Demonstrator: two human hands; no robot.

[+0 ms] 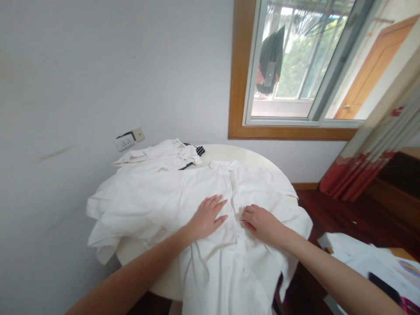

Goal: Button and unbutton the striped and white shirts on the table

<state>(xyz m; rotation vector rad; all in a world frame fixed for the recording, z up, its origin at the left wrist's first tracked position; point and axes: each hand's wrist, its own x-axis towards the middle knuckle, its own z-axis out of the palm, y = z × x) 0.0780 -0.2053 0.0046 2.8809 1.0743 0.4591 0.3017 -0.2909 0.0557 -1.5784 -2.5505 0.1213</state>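
Note:
A white button-up shirt point(210, 258) lies spread over a round table, its collar toward the wall and its lower end hanging past the near edge. On the shirt's left front my left hand point(207, 217) rests flat with its fingers spread. My right hand point(260, 223) is just right of the button placket, fingers curled and pinched on the shirt's front edge. The fingertips of that hand are partly hidden. Below the hands, buttons show along the placket.
More white garments point(141, 201) are heaped on the table's left, with a black striped piece point(200, 151) behind. The round table point(226, 152) stands against the wall near a socket point(124, 142). At lower right are papers point(364, 258) and a dark phone-like object point(383, 288).

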